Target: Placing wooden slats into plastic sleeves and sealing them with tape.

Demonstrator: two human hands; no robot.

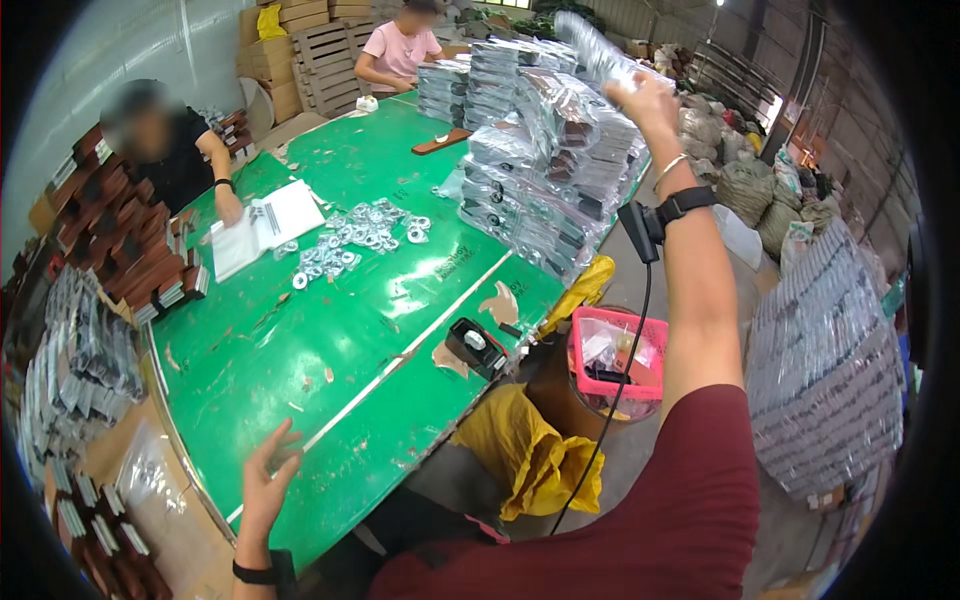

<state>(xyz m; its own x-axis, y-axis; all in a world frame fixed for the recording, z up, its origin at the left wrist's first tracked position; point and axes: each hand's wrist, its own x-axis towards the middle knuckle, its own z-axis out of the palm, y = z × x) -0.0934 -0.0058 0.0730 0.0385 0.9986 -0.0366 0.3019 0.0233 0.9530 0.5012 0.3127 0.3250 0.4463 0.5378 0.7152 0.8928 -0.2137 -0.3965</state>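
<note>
Raised at the far right, my right hand [645, 105] grips one end of a long clear plastic-wrapped package [592, 48]. The package tilts up to the left above a tall stack of similar plastic-wrapped packages [545, 175], whose contents look dark and silvery. My left hand [268, 480] hovers at the near left edge of the green table [300, 370], fingers apart and nothing in it. Small bagged metal ring-shaped parts [365, 235] lie in a loose pile mid-table. Beside them are white plastic sheets or bags [262, 228], touched by a co-worker's hand [229, 207].
A black device [475, 345] sits near the table's right edge. Below are a pink basket [620, 350] of small items and a yellow sack [530, 450]. Wrapped packages [830, 360] stand stacked at right; brown boards [120, 225] pile up at left. Another person [400, 48] works at the far end.
</note>
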